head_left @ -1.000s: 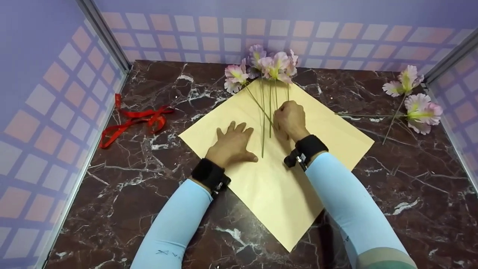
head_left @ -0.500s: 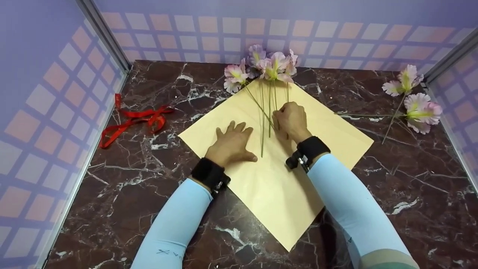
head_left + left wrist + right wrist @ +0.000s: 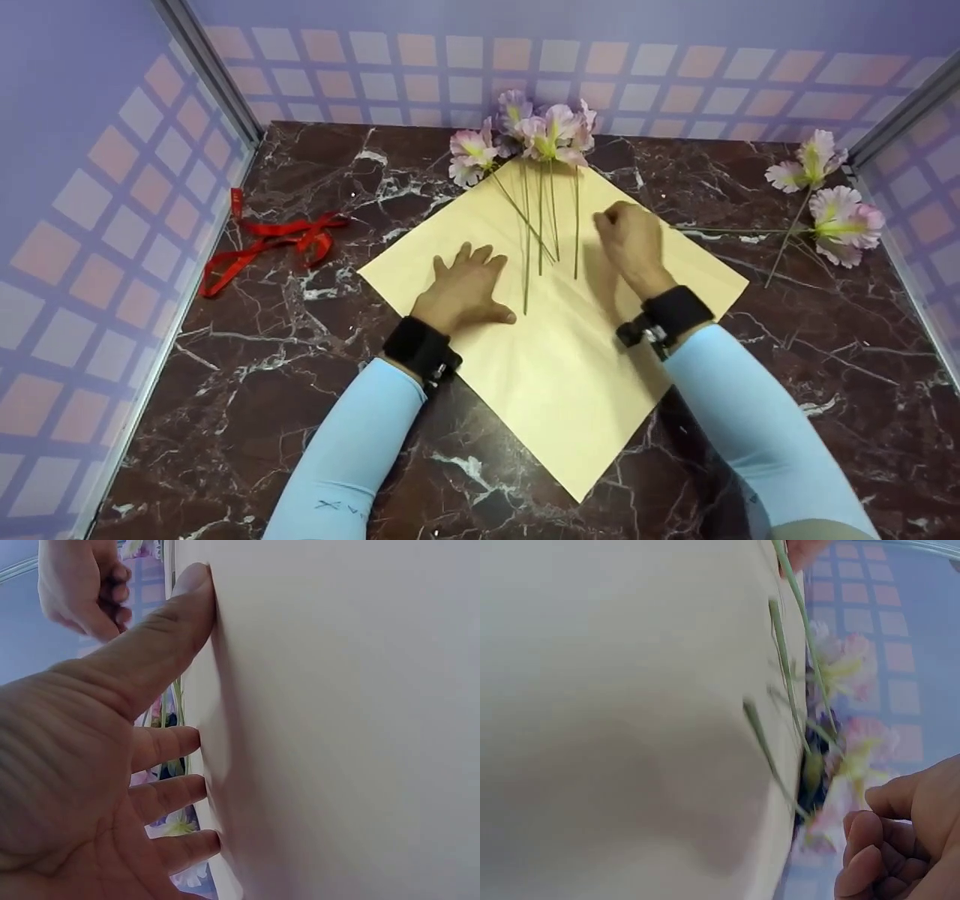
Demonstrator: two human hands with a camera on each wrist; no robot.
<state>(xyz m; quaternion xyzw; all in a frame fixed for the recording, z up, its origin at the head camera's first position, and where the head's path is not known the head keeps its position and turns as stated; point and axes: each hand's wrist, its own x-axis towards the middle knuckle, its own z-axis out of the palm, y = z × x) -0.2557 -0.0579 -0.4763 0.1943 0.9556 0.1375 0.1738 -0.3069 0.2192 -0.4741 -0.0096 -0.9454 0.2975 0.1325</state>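
Observation:
My left hand (image 3: 465, 289) rests with fingers spread on a square sheet of cream wrapping paper (image 3: 540, 405); in the left wrist view its thumb and fingertips touch the paper. My right hand (image 3: 634, 240) hovers over the paper's right part, fingers curled, with nothing between them in the right wrist view. Between the hands lie several artificial flowers with pink and white petals (image 3: 555, 135), their heads past the paper's far corner. Their thin green stems (image 3: 526, 255) run down onto the sheet, one of them slanting across others. The rightmost stem (image 3: 577, 225) is the nearest to my right hand.
More of the same flowers (image 3: 844, 221) lie at the far right, one stem reaching the paper's right edge. A loose red ribbon (image 3: 277, 240) lies on the dark marble-patterned tabletop (image 3: 285, 390) at left. Tile-patterned panels (image 3: 420, 67) enclose the back and sides.
My right hand has let go of the rightmost flower's stem and moved right, away from it. That stem now lies fully visible on the paper. My left hand has stayed put.

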